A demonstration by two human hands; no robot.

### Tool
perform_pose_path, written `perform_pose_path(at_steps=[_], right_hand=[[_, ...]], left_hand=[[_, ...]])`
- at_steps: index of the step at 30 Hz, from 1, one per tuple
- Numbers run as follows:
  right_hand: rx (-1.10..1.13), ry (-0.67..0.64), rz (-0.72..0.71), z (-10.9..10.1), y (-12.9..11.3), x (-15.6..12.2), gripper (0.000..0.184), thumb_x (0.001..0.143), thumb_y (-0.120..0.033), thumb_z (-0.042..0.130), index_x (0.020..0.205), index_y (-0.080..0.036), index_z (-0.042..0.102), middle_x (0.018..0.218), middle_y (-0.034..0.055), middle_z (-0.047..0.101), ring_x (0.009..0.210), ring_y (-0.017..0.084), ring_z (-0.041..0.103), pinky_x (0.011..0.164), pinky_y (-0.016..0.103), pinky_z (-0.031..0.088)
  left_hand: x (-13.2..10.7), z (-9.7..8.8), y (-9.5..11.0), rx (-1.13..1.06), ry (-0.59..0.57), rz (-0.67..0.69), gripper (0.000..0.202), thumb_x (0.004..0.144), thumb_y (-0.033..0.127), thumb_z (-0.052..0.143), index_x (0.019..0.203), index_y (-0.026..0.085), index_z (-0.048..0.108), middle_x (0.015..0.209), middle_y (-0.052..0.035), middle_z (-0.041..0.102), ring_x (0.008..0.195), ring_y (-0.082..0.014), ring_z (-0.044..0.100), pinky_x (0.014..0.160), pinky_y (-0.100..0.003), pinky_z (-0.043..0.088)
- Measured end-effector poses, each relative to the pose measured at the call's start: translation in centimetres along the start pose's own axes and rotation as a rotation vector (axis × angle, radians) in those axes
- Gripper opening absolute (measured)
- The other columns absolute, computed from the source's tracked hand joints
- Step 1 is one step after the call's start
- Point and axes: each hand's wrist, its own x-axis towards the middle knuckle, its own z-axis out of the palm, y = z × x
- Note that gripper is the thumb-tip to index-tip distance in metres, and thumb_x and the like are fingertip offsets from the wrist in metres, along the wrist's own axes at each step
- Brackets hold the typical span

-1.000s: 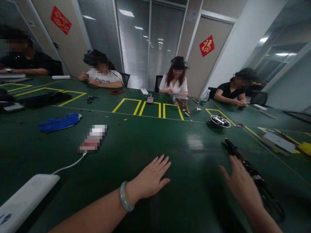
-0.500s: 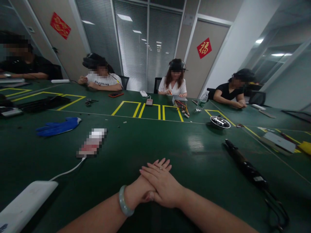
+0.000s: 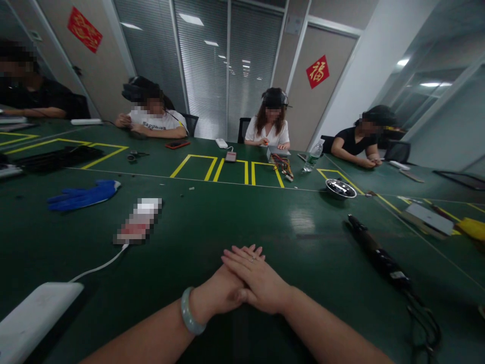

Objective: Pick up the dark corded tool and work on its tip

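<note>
Right hand (image 3: 261,285) moved from black tool (image 3: 379,255) onto left hand (image 3: 214,297), fingers (image 3: 237,260) flat, released, tool well apart

Right hand (image 3: 261,283) lies flat on top of the left hand (image 3: 222,293), both resting empty on the green desk (image 3: 303,263). A black tool (image 3: 379,258) sits well off to the right, a blue glove (image 3: 81,194) far left, a metal bowl (image 3: 340,188) farther back.

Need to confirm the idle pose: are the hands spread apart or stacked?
Stacked: the right hand lies flat over the left hand on the green table; neither holds anything.
</note>
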Motion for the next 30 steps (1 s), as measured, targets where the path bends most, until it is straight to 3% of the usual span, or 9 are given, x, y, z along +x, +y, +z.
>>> perform_pose_path(at_steps=[3,5,7,10,14,17,19,24,30], right_hand=[[-0.214,0.228,0.298,-3.4,3.6,-1.4,0.065,0.095,-0.046,0.041,0.152,-0.031,0.012,0.156,-0.004,0.015,0.143,0.024,0.014,0.117,0.048,0.016],[-0.427,0.463,0.626,-6.4,7.2,-4.1,0.069,0.094,-0.05,0.038,0.152,-0.023,0.012,0.157,0.0029,0.011,0.144,0.026,0.007,0.116,0.049,0.015],[-0.624,0.632,0.999,-9.2,10.9,-8.6,0.08,0.091,-0.058,0.038,0.152,-0.014,0.013,0.157,0.015,0.006,0.144,0.031,-0.001,0.115,0.051,0.011],[-0.747,0.85,1.537,-12.1,15.2,-17.3,0.102,0.079,-0.076,0.042,0.151,-0.009,0.014,0.154,0.0264,0.004,0.141,0.041,-0.007,0.108,0.066,0.009],[-0.527,0.878,1.96,-13.8,17.6,-25.9,0.117,0.058,-0.085,0.055,0.148,-0.014,0.031,0.145,0.0344,0.023,0.137,0.047,0.017,0.1,0.065,0.024],[-0.28,0.759,1.976,-14.3,18.0,-27.7,0.108,0.049,-0.089,0.056,0.135,-0.023,0.052,0.133,0.0308,0.043,0.121,0.052,0.042,0.087,0.065,0.037],[-0.259,0.68,1.925,-14.4,18.1,-27.7,0.104,0.046,-0.091,0.057,0.126,-0.026,0.059,0.126,0.0277,0.052,0.113,0.051,0.049,0.081,0.063,0.043],[-0.35,0.581,1.823,-14.2,18.0,-27.7,0.098,0.05,-0.087,0.059,0.127,-0.025,0.059,0.119,0.0243,0.058,0.106,0.048,0.056,0.075,0.056,0.049],[-0.387,0.62,1.814,-13.6,17.9,-27.8,0.08,0.063,-0.079,0.055,0.123,-0.027,0.062,0.115,0.0204,0.061,0.099,0.046,0.059,0.068,0.053,0.05]], left_hand=[[0.5,-1.1,0.3,-0.015,-0.041,0.026,0.057,0.098,0.038,0.033,0.151,0.024,0.017,0.157,-0.0033,0.018,0.144,-0.0231,0.017,0.118,-0.042,0.018],[0.6,-1.5,0.3,-0.024,-0.059,0.022,0.056,0.099,0.043,0.031,0.151,0.025,0.018,0.157,-0.0034,0.018,0.144,-0.0226,0.016,0.117,-0.044,0.019],[0.5,-1.8,0.3,-0.033,-0.077,0.024,0.056,0.1,0.046,0.029,0.151,0.026,0.016,0.157,-0.0029,0.015,0.144,-0.022,0.016,0.117,-0.044,0.019],[0.4,-1.9,0.2,-0.036,-0.079,0.028,0.056,0.1,0.046,0.028,0.151,0.026,0.015,0.157,-0.0028,0.015,0.144,-0.0216,0.016,0.117,-0.043,0.02],[0.4,-1.9,0.2,-0.035,-0.052,0.036,0.057,0.099,0.047,0.03,0.151,0.026,0.017,0.157,-0.003,0.018,0.144,-0.0217,0.018,0.117,-0.043,0.021],[0.4,-1.9,0.2,-0.038,-0.056,0.035,0.057,0.099,0.047,0.031,0.151,0.027,0.017,0.157,-0.0028,0.018,0.144,-0.0216,0.019,0.116,-0.042,0.022],[0.5,-1.9,0.3,-0.041,-0.071,0.031,0.056,0.1,0.047,0.03,0.151,0.027,0.016,0.157,-0.0027,0.017,0.144,-0.0214,0.018,0.116,-0.042,0.021],[0.6,-1.5,0.0,-0.033,-0.077,0.038,0.057,0.1,0.047,0.029,0.151,0.026,0.015,0.157,-0.003,0.015,0.144,-0.0207,0.015,0.118,-0.042,0.017],[0.4,-1.5,0.0,-0.051,-0.087,0.037,0.057,0.1,0.047,0.029,0.151,0.027,0.014,0.157,-0.0019,0.014,0.144,-0.0206,0.015,0.118,-0.042,0.017]])
